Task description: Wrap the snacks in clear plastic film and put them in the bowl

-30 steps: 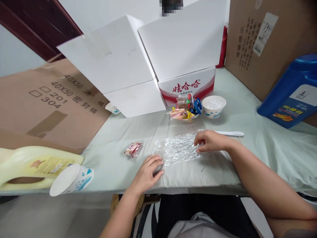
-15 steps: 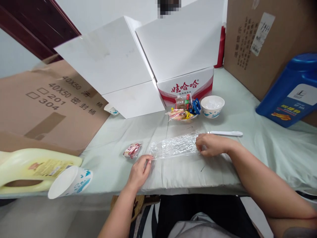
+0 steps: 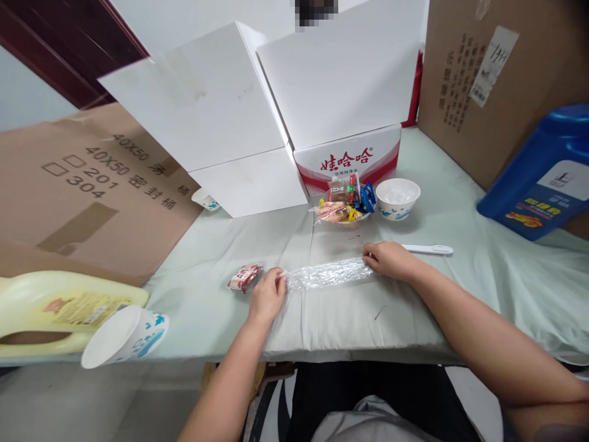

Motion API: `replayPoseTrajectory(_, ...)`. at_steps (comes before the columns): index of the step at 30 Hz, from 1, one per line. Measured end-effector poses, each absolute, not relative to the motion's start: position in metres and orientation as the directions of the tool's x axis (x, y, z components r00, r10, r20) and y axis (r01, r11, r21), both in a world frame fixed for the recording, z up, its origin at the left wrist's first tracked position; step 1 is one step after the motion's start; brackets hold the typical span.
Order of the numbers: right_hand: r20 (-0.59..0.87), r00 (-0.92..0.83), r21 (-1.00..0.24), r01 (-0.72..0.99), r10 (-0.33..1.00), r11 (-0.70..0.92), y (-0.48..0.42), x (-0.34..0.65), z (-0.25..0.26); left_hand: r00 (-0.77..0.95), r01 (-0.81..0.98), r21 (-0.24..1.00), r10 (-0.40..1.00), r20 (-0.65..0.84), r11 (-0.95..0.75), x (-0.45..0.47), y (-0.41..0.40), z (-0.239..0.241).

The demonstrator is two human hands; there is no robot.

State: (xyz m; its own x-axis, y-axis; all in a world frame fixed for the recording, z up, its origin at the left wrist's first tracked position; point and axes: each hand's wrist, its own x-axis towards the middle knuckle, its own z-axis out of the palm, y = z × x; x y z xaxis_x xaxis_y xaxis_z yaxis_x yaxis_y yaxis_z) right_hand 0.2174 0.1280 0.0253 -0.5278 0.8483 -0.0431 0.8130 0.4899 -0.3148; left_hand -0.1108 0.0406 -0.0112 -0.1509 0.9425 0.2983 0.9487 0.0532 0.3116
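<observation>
A crinkled strip of clear plastic film (image 3: 326,274) stretches between my two hands, low over the cloth-covered table. My left hand (image 3: 268,296) pinches its left end. At the other end my right hand (image 3: 389,259) has its fingers closed on the film. Just left of my left hand lies a small red-and-white wrapped snack (image 3: 244,278). A white-handled knife or similar tool (image 3: 427,249) extends from behind my right hand; its far end is hidden.
Behind the film, a bowl of wrapped snacks (image 3: 343,205) sits beside a white paper bowl (image 3: 398,199). White boxes (image 3: 193,110) stand at the back. A blue jug (image 3: 538,178) is on the right; a yellow jug (image 3: 69,307) and a tilted paper cup (image 3: 126,337) are on the left.
My left hand has moved up and slightly right with its end of the film. The near edge has shifted away from me, so the film now forms a narrower strip.
</observation>
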Motion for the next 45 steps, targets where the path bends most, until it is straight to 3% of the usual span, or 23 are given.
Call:
replayPoseTrajectory(8, 0.056, -0.448, -0.271, 0.853, 0.892, 0.446, 0.135, 0.218, 0.017, -0.155, 0.972, 0.222, 0.92, 0.361, 0.076, -0.111, 0.04, -0.014)
replayPoseTrajectory(13, 0.052, -0.506, -0.318, 0.809, 0.861, 0.495, 0.135, 0.218, 0.018, -0.193, 0.98, 0.055, 0.831, 0.521, 0.193, -0.102, 0.034, 0.004)
replayPoseTrajectory(17, 0.042, -0.558, -0.418, 0.743, 0.828, 0.522, 0.133, 0.22, 0.027, 0.044, 0.994, 0.064, 0.875, 0.482, -0.085, -0.068, 0.023, 0.015)
replayPoseTrajectory(20, -0.007, -0.583, -0.647, 0.622, 0.812, 0.441, 0.13, 0.226, 0.035, 0.187, 0.966, 0.1, 0.911, 0.366, -0.239, -0.034, 0.02, 0.015)
replayPoseTrajectory(22, -0.043, -0.673, -0.832, 0.433, 0.738, 0.346, 0.126, 0.23, 0.041, 0.224, 0.964, 0.073, 0.93, 0.293, -0.255, -0.015, 0.021, 0.012)
replayPoseTrajectory(24, -0.061, -0.816, -0.951, 0.222, 0.575, 0.215, 0.121, 0.234, 0.047, 0.288, 0.949, 0.053, 0.926, 0.244, -0.31, -0.002, 0.022, 0.008)
replayPoseTrajectory(28, -0.034, -0.977, -0.998, 0.023, 0.211, -0.057, 0.116, 0.241, 0.051, 0.552, 0.803, 0.109, 0.8, 0.233, -0.586, 0.008, 0.021, -0.002)
replayPoseTrajectory(31, 0.066, -0.99, -0.974, -0.091, 0.126, -0.209, 0.116, 0.243, 0.049, 0.672, 0.677, 0.189, 0.703, 0.233, -0.711, 0.006, 0.02, -0.005)
replayPoseTrajectory(34, 0.103, -0.955, -0.943, -0.182, 0.277, -0.28, 0.119, 0.24, 0.047, 0.735, 0.587, 0.289, 0.647, 0.201, -0.756, 0.005, 0.021, 0.0)
replayPoseTrajectory(39, -0.189, -0.718, -0.93, -0.088, 0.67, -0.356, 0.128, 0.228, 0.037, 0.731, 0.557, 0.43, 0.666, 0.152, -0.71, 0.004, 0.025, 0.007)
replayPoseTrajectory(42, -0.226, -0.54, -0.96, -0.017, 0.811, -0.279, 0.136, 0.223, 0.027, 0.713, 0.567, 0.459, 0.686, 0.141, -0.684, 0.002, 0.027, 0.005)
replayPoseTrajectory(45, -0.141, -0.401, -0.985, 0.149, 0.905, -0.087, 0.142, 0.219, 0.017, 0.697, 0.576, 0.474, 0.703, 0.139, -0.666, 0.002, 0.027, 0.005)
